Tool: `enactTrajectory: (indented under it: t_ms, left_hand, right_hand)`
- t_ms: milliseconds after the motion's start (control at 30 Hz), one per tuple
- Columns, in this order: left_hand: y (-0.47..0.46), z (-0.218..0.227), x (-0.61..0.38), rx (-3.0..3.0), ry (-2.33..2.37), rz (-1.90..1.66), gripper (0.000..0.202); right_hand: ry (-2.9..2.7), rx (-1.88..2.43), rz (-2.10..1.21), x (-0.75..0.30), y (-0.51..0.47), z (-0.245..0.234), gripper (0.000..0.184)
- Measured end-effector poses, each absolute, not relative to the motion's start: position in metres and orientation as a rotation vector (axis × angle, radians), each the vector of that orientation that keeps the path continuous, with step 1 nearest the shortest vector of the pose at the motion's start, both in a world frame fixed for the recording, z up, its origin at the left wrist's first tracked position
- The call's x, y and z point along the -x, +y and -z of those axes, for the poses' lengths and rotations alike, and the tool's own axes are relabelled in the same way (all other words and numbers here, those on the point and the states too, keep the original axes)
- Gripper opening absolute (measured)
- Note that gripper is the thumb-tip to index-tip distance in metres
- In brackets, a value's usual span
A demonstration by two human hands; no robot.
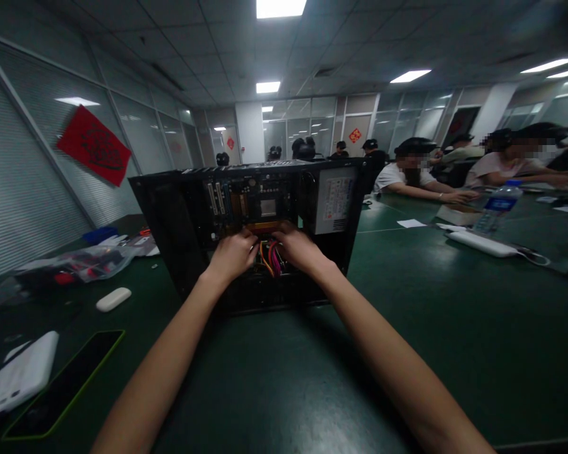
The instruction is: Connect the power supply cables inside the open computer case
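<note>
An open black computer case (170,214) stands on the dark green table (430,328), its motherboard (246,198) and silver power supply (334,198) facing me. Both my arms reach into its lower middle. My left hand (231,254) is curled, fingers closed near a bundle of orange, red and pink cables (271,257). On the other side of the bundle my right hand (297,246) has its fingers bent at the cables. What each hand grips is hidden in the dark interior.
On the left lie a white phone-like device (21,375), a dark pad with a green edge (66,381), a small white oval object (113,299) and a plastic bag of parts (82,261). At right, a water bottle (497,211), a white power strip (483,243) and seated people (411,176).
</note>
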State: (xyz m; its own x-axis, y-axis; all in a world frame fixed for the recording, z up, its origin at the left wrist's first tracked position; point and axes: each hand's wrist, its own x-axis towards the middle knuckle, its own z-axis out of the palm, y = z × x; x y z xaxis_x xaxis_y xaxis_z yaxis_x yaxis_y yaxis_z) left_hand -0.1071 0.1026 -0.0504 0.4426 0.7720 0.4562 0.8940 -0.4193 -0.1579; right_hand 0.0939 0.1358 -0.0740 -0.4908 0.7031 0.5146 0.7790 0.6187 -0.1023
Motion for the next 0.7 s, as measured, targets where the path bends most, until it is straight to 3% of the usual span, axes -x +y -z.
enactTrajectory:
  t_ms: [333, 700]
  left_hand:
    - [0.145, 0.059, 0.101, 2.354, -1.422, 0.154, 0.026]
    - [0.16, 0.067, 0.095, 2.33, -1.455, 0.017, 0.032]
  right_hand:
    - [-2.413, 1.332, 0.164, -0.103, 0.161, 0.085, 0.027]
    - [-2.43, 1.381, 0.172, -0.1, 0.159, 0.086, 0.025]
